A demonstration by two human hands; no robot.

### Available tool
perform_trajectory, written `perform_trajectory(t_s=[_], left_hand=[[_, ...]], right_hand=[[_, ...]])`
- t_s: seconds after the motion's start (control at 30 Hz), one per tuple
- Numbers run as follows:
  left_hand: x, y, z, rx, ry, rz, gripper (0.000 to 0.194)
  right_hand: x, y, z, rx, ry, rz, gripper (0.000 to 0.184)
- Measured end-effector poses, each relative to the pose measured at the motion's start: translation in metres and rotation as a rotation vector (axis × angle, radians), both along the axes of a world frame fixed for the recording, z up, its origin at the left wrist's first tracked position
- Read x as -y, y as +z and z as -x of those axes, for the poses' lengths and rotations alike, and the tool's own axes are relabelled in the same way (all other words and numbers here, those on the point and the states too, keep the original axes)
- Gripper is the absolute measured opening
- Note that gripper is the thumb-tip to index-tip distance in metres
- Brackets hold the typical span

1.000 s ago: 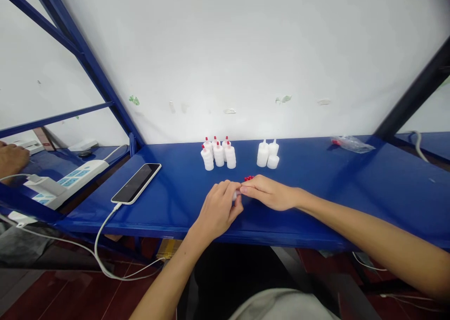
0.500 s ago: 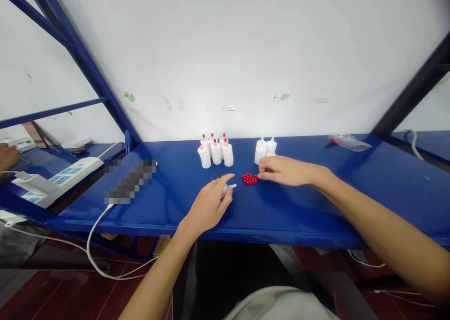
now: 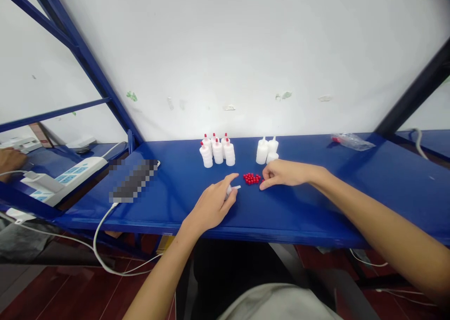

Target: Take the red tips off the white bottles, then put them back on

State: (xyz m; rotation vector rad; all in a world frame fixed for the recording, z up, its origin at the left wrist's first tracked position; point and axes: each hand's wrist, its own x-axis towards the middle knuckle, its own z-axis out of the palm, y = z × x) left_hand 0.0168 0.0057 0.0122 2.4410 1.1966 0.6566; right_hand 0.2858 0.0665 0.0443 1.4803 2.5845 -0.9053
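My left hand (image 3: 215, 202) is wrapped round a white squeeze bottle (image 3: 228, 191), whose bare nozzle points right between thumb and forefinger; most of the bottle is hidden. Just right of a cluster of small red caps (image 3: 251, 179), my right hand (image 3: 276, 173) is closed, thumb and fingertips together, low over the table. A bit of red shows at those fingertips, a red cap (image 3: 263, 180). Behind the left hand stand several white bottles with red tips (image 3: 218, 152). White bottles with bare nozzles (image 3: 262, 152) stand behind the right hand, partly covered by it.
The blue table (image 3: 168, 184) runs along a white wall. A clear plastic bag (image 3: 353, 142) with something red lies at the back right. A dark blurred-out device (image 3: 135, 184) with a white cable and a power strip (image 3: 70, 177) are at left, near another person's hand (image 3: 11, 160).
My right hand has shifted slightly at the right side of the caps, and its fingers have curled in. My left hand keeps its hold on the bottle. The view has moved slightly.
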Motion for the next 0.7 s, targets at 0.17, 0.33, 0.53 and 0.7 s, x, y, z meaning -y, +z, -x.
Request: perform_trajectory(t_s=[0.17, 0.33, 0.53, 0.7], left_hand=[[-0.001, -0.003, 0.001, 0.006, -0.026, -0.025, 0.041], [-0.002, -0.005, 0.001, 0.002, -0.034, -0.054, 0.038], [-0.001, -0.006, 0.0, -0.035, -0.035, -0.125, 0.037], [-0.001, -0.008, 0.002, 0.003, -0.084, -0.133, 0.041]], right_hand=[[0.005, 0.007, -0.002, -0.034, 0.003, 0.127, 0.034], [0.004, 0.003, -0.002, -0.1, -0.007, 0.079, 0.032], [0.013, 0.011, 0.005, -0.149, 0.025, -0.104, 0.037], [0.032, 0.003, 0.04, -0.388, 0.179, -0.151, 0.04]])
